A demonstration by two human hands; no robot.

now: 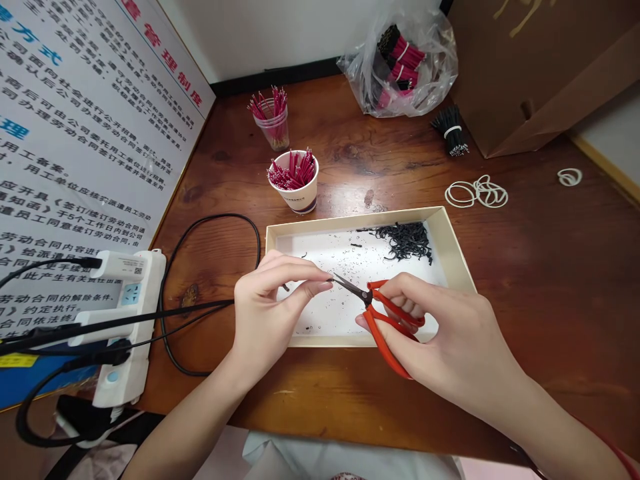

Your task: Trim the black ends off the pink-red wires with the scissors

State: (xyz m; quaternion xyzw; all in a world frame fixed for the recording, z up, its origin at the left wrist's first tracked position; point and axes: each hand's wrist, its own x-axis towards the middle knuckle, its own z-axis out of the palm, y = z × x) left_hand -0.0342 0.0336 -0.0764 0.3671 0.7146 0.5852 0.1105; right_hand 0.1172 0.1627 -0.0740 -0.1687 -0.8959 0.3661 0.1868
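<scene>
Above a shallow pale box on the brown wooden desk, a person's two bare hands meet near the middle. The left hand comes in from the left, thumb and forefinger pinched together on a dark sliver, too small for me to make out clearly. The right hand is curled around the red handles of a small pair of scissors, its dark blades aimed left, their tips right at the left hand's fingertips; I can't tell whether the blades are parted. Below them, the white floor of the box is sprinkled with tiny dark bits, and a heap of short black pieces lies in its far right corner. Just beyond the box stands a paper cup full of pinkish-red wires, and behind that a clear plastic cup holds more of them. Farther right sit a clear plastic bag with banded red and black bundles, a black bundle tied with a white band, and some loose pale rubber bands. A white power strip stands at the left, black cables running past it
</scene>
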